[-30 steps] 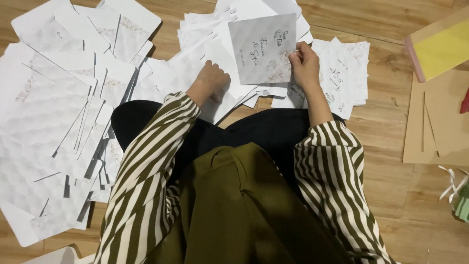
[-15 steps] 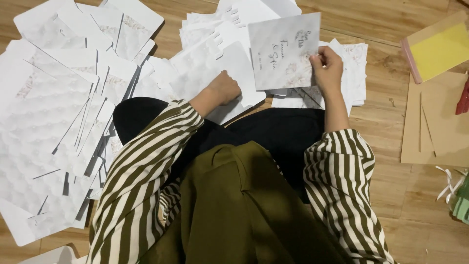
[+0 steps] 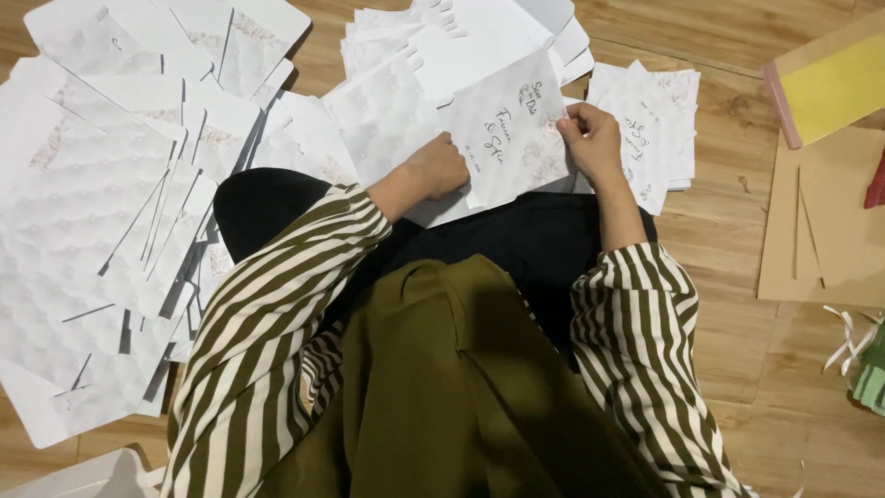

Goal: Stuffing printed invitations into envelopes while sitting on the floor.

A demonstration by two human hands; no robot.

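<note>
Since half a second ago the white card has come down from its raised spot toward the lap, and the left hand has slid over to meet its lower left edge.

The floor is wood plank, warm brown, and the person sits on it in a striped olive-and-white top with dark trousers — no desk in sight.

To the left a wide spread of white embossed sheets overlaps in loose layers, dark gaps showing between them. Ahead lies a heap of white die-cut cards with scalloped edges, and to the right of the hands a smaller stack of printed cards rests on the planks. Farther right sits a brown cardboard sheet, and above it a yellow pad with a pink edge. White ribbon scraps lie near the right border.

The card sits between the two hands, tilted, its printed face up, over the heap. The right hand pinches its right edge with fingers curled — closed on it. The left hand is loosely fisted against the card's lower left corner; whether it truly grips is unclear.
</note>
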